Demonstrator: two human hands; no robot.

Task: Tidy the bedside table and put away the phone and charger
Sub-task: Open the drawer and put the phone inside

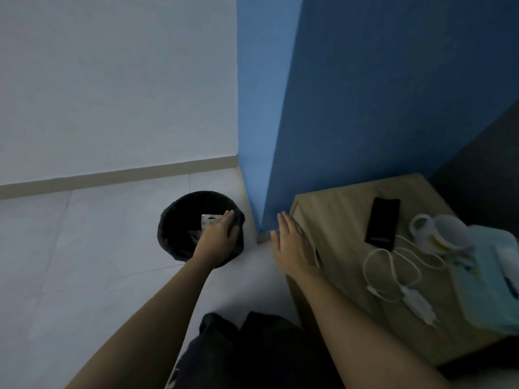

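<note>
A black phone (382,223) lies face down on the wooden bedside table (337,214). A white charger (417,303) with its looped cable (393,265) lies in front of the phone. My left hand (220,235) hovers over a black waste bin (179,220), fingers spread, and a silvery wrapper (208,221) shows just beyond the fingertips; whether the hand touches it I cannot tell. My right hand (292,248) is flat and open at the table's left edge, holding nothing.
A white mug (438,231) and a pale green tissue box (488,279) stand at the table's right side. A blue wall (365,108) rises behind the table. The bin stands on pale floor tiles (84,248). My dark-clothed knees (252,349) are below.
</note>
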